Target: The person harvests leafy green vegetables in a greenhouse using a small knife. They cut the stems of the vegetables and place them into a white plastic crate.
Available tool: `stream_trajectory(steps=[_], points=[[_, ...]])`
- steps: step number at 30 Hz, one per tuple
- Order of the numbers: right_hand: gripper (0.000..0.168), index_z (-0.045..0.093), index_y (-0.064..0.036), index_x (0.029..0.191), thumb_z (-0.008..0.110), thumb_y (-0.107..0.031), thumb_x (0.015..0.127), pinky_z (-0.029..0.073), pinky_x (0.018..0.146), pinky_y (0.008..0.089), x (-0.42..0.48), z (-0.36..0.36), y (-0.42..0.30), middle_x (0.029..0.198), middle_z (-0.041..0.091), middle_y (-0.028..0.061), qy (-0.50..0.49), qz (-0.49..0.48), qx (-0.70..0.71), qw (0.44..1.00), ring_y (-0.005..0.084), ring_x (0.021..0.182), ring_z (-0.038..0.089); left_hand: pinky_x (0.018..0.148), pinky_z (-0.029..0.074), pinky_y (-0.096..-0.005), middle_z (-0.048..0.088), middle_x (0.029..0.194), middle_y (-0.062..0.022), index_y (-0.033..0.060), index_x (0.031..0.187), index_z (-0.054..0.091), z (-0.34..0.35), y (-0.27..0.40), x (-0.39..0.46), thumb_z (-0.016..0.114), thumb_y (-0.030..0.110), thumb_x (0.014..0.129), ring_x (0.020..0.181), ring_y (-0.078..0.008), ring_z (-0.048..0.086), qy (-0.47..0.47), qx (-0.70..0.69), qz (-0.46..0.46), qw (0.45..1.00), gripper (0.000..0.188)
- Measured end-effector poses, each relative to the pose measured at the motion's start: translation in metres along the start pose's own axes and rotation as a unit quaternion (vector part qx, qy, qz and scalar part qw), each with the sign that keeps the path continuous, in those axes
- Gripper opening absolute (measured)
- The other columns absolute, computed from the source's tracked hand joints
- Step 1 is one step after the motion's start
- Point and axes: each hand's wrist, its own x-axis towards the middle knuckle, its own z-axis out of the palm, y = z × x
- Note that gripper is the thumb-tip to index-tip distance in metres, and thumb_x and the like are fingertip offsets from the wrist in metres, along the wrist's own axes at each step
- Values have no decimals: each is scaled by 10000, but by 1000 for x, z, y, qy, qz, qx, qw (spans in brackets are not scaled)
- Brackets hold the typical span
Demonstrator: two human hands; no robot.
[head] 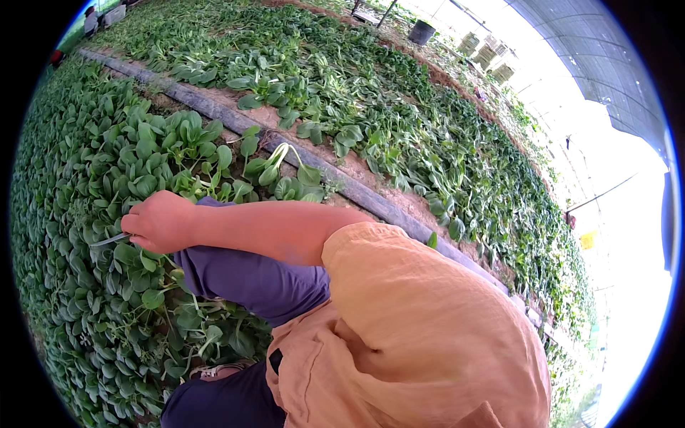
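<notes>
My right hand is closed around a knife, its handle hidden in the fist. The thin metal blade sticks out to the left, just above the leaves of a dense bed of leafy greens. The bare forearm passes over my bent right knee in purple trousers. Beyond the forearm, a pulled or cut leafy green with pale stalks lies at the bed's edge. My left hand is out of view.
A dark strip runs diagonally between the bed and many flattened or loose greens. Farther off are a black bucket and stacked crates. A person is at the far upper left by a pale crate.
</notes>
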Motion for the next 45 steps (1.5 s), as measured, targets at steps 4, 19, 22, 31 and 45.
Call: stream_trajectory(steps=[4, 19, 22, 31, 45], points=[[195, 578, -103, 935, 635, -262, 838, 486, 583, 448, -4, 0, -4, 798, 607, 73, 43, 4, 29, 999, 316, 675, 617, 759, 498, -441, 664, 868, -158, -24, 982, 638, -28, 37, 66, 508, 253, 997, 796, -316, 611, 120, -89, 148, 978, 307], [245, 615, -95, 1012, 626, -234, 811, 509, 677, 452, -7, -7, -2, 841, 661, 100, -19, 130, 57, 990, 329, 777, 645, 418, 353, -296, 536, 692, -109, -34, 864, 603, -51, 253, 208, 443, 540, 977, 498, -195, 464, -39, -712, 455, 533, 606], [263, 622, -91, 1037, 611, -245, 824, 518, 703, 442, 0, -2, 9, 869, 677, 96, -39, 142, 50, 988, 317, 801, 657, 409, 326, -284, 525, 680, -104, -35, 857, 605, -44, 257, 215, 462, 567, 954, 486, -181, 442, -75, -744, 477, 461, 626], [279, 618, -89, 1050, 590, -279, 848, 522, 725, 441, 0, -8, 12, 881, 692, 76, -90, 181, 23, 979, 304, 825, 666, 383, 277, -265, 507, 685, -93, -32, 911, 596, -45, 276, 185, 515, 606, 896, 459, -167, 390, -32, -831, 401, 385, 644], [284, 632, -92, 1048, 597, -293, 851, 524, 726, 440, 11, 10, -1, 877, 690, 70, -80, 130, 34, 988, 298, 833, 667, 491, 329, -272, 502, 879, -105, -6, 1071, 543, -38, 266, 173, 584, 625, 827, 622, -180, 414, -110, -806, 453, 366, 678]])
